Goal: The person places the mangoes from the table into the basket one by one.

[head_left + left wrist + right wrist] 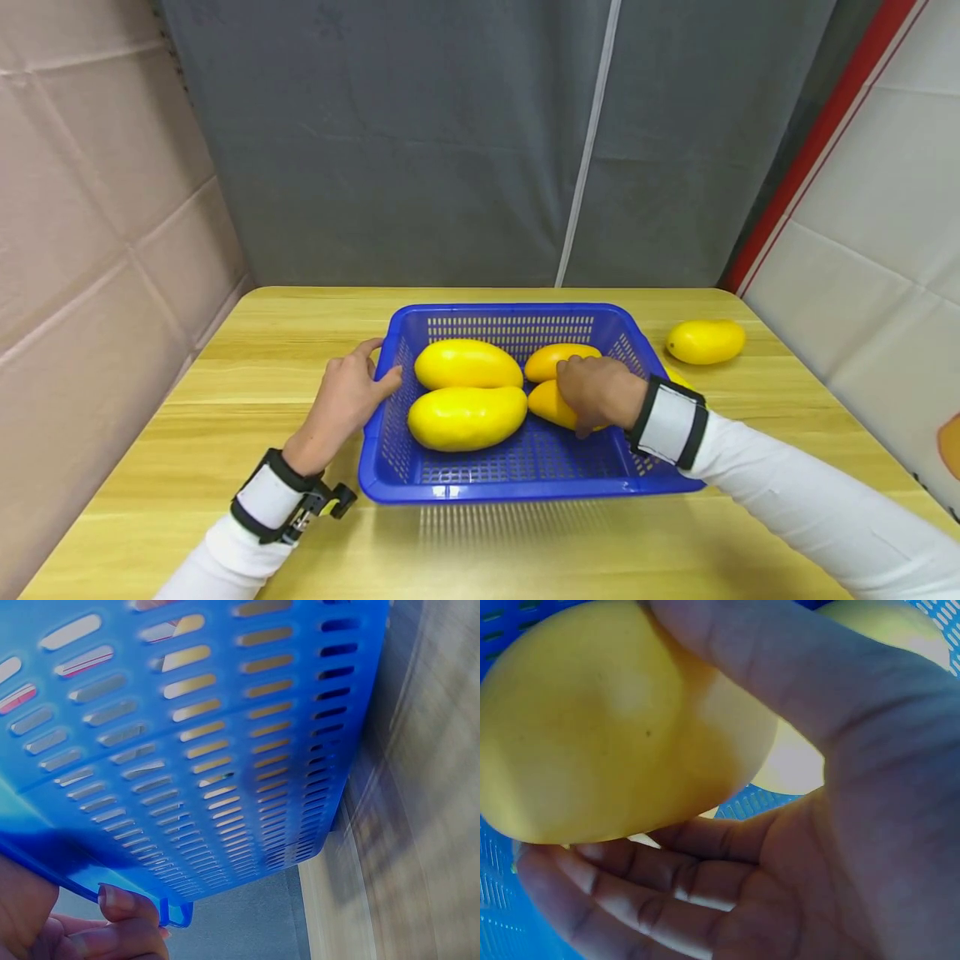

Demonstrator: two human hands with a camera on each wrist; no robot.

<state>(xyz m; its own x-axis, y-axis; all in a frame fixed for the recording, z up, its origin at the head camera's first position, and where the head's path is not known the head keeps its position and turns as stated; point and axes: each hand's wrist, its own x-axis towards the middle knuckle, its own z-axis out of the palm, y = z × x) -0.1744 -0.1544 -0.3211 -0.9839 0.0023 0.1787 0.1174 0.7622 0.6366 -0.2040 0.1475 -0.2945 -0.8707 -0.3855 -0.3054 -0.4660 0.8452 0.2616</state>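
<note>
No text, label, brand, number or sign could be read in any of the three views. On the white wall panel (pixel 885 250) at the right, an orange mark (pixel 952 446) with a red outline was cut off by the edge of the head view, and whether it formed part of a sign could not be told. The dark specks (pixel 919 482) near it were too small to make out.

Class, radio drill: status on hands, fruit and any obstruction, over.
Left hand grips blue basket by its rim. Right hand holds nearer yellow fruit at basket's right. Second fruit close behind, possibly crowding.
</note>
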